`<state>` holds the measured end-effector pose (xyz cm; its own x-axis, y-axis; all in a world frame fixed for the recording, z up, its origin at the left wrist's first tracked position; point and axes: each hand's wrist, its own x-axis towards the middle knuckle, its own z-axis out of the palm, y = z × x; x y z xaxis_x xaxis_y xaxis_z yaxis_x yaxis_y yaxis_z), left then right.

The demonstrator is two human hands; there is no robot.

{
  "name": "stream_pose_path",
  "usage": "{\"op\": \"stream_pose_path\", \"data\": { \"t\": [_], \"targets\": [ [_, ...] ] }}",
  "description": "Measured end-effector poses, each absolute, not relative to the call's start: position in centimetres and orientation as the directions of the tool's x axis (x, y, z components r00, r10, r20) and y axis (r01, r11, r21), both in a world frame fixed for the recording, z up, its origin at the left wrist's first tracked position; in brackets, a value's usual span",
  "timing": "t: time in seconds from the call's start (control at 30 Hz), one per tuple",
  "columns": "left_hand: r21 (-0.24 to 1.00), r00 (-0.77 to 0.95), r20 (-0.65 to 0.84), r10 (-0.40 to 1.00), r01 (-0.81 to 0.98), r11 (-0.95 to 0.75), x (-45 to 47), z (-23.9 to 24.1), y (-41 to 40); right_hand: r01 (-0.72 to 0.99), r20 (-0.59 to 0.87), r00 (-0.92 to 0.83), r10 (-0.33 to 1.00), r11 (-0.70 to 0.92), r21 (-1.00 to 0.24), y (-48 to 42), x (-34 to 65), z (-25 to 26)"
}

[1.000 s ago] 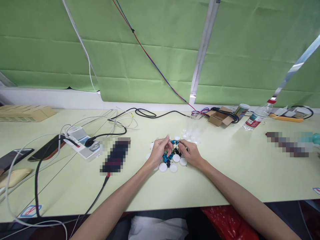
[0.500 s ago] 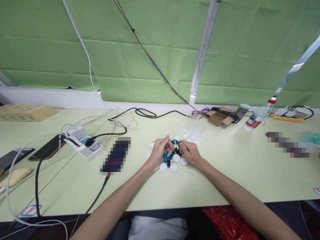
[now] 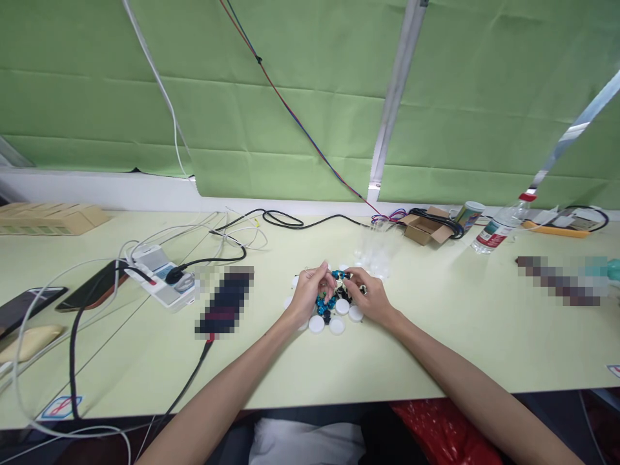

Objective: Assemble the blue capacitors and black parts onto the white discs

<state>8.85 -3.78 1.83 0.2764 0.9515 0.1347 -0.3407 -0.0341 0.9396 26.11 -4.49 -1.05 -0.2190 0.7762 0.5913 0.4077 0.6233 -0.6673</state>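
In the head view, a small blue part [image 3: 340, 275] is held up between my two hands; its exact kind is too small to make out. My left hand [image 3: 312, 290] is closed, pinching the part's left side between thumb and fingers. My right hand [image 3: 371, 297] has its fingertips on the right end, fingers curved. Beneath them lies a pile of similar blue pieces [image 3: 322, 306], with black pieces [image 3: 345, 294] beside it. Several white round caps [image 3: 316, 324] lie around the pile, some partly hidden by my hands.
Behind my hands stand clear plastic cups or tubes [image 3: 375, 255]. An open cardboard box [image 3: 426, 229], a can [image 3: 469, 216] and a water bottle [image 3: 501, 229] are at the back right. Leftward lie a blurred dark device [image 3: 225, 300], a white power strip [image 3: 162, 278], phones [image 3: 92, 284] and tangled cables.
The fingers of my right hand have shifted from a tight pinch at the blue part's right end to a wider, more curved hold. My left hand stays in place.
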Motion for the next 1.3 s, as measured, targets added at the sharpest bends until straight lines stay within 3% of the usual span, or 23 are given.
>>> {"op": "stream_pose_path", "data": {
  "t": [0.73, 0.97, 1.3],
  "targets": [
    [0.955, 0.314, 0.118, 0.942, -0.297, -0.021, 8.88, 2.19, -4.0, 0.461, 0.569, -0.25, 0.783, 0.613, -0.641, -4.27, 26.31, -1.01],
    [0.937, 0.298, 0.158, 0.941, -0.347, -0.048, 8.84, 1.84, -3.73, 0.388, 0.555, -0.235, 0.798, 0.601, -0.699, -4.41, 26.34, -1.2],
    [0.935, 0.287, 0.15, 0.946, -0.351, -0.042, 8.88, 2.0, -3.88, 0.393, 0.571, -0.233, 0.787, 0.613, -0.686, -4.36, 26.27, -1.43]
  ]
}}
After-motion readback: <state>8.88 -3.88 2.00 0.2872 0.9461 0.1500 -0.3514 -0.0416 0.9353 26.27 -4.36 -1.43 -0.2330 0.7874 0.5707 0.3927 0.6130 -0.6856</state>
